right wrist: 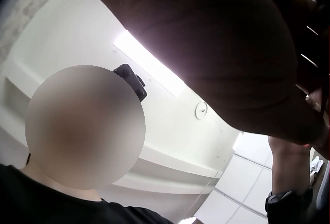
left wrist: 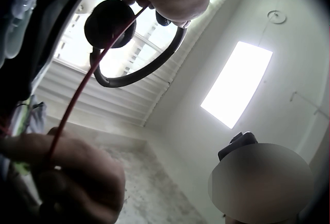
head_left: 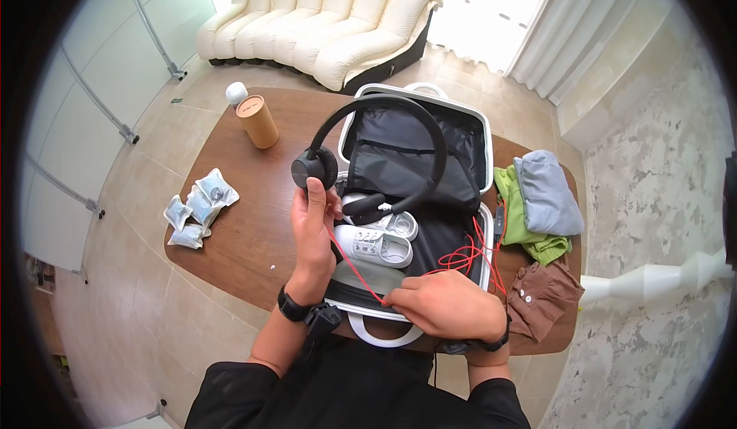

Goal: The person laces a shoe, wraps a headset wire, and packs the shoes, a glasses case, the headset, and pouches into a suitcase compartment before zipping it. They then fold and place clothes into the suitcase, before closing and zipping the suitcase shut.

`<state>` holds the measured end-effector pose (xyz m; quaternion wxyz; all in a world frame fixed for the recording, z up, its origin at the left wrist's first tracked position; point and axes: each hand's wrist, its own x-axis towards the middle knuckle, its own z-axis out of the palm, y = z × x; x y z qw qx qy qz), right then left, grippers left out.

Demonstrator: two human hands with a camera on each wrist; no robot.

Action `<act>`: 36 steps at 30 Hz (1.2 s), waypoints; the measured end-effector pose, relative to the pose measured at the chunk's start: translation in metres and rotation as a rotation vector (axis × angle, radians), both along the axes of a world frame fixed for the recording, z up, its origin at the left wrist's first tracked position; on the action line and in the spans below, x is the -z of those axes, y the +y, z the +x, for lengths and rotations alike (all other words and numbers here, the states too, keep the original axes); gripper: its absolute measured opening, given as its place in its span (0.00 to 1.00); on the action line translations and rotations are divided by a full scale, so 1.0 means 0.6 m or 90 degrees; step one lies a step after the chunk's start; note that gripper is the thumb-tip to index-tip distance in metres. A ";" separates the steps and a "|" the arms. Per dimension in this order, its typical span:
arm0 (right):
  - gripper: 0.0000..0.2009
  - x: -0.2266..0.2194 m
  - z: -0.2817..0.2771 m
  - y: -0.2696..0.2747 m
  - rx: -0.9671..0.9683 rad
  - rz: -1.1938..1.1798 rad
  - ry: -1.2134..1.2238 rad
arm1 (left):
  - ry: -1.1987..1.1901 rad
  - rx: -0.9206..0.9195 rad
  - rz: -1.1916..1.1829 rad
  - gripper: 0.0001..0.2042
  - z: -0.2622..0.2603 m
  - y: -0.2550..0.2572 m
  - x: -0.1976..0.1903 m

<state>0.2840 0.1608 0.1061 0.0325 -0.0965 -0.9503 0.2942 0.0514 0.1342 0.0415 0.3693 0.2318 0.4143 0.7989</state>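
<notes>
In the head view, a pair of black headphones is raised over an open suitcase. My left hand holds it near one ear cup, thumb upright against the cup. A thin red cable runs taut from beside the left hand down to my right hand, which pinches it between thumb and curled fingers above the suitcase's near edge. More red cable lies in loose loops at the suitcase's right side. White sneakers sit in the suitcase below the headphones. The left wrist view shows the cable stretched between both hands.
On the wooden table, a brown cylinder and a white-capped item stand at back left. Several clear pouches lie at left. Right of the suitcase are green, grey-blue and brown folded clothes.
</notes>
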 end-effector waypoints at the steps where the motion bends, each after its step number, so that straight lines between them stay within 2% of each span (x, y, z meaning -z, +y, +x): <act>1: 0.07 -0.005 0.002 0.000 0.008 -0.005 0.012 | 0.002 0.001 -0.006 0.21 -0.001 -0.001 -0.004; 11: 0.07 -0.030 0.032 0.016 0.089 -0.017 0.071 | 0.134 -0.037 -0.055 0.19 -0.012 -0.001 0.013; 14: 0.07 -0.030 0.031 0.015 0.084 -0.023 0.043 | 0.202 -0.022 -0.066 0.21 -0.021 -0.007 0.001; 17: 0.07 -0.024 0.030 0.017 0.077 -0.013 0.035 | 0.282 -0.014 0.001 0.24 -0.025 -0.007 -0.009; 19: 0.07 -0.022 0.027 0.016 0.075 -0.015 0.032 | 0.365 -0.063 0.057 0.31 -0.026 -0.008 -0.009; 20: 0.07 -0.021 0.026 0.016 0.073 -0.017 0.028 | 0.365 -0.063 0.058 0.31 -0.027 -0.011 -0.011; 22: 0.07 -0.020 0.023 0.016 0.072 -0.021 0.028 | 0.249 0.075 0.151 0.37 -0.030 -0.018 -0.020; 23: 0.07 -0.019 0.023 0.016 0.070 -0.027 0.026 | 0.271 0.106 0.168 0.40 -0.030 -0.015 -0.030; 27: 0.08 -0.015 0.020 0.026 0.071 -0.029 0.024 | 0.254 0.167 0.220 0.38 -0.023 -0.021 -0.049; 29: 0.08 -0.009 0.019 0.034 0.094 -0.028 0.029 | 0.117 0.217 0.280 0.42 -0.009 -0.026 -0.055; 30: 0.08 -0.002 0.019 0.039 0.095 -0.028 0.028 | 0.116 0.218 0.281 0.42 -0.009 -0.028 -0.054; 34: 0.08 0.014 0.017 0.055 0.171 -0.006 0.023 | 0.079 0.285 0.256 0.39 -0.014 -0.035 -0.044; 36: 0.08 0.017 0.018 0.059 0.255 0.022 0.051 | 0.072 0.304 0.250 0.39 -0.012 -0.038 -0.043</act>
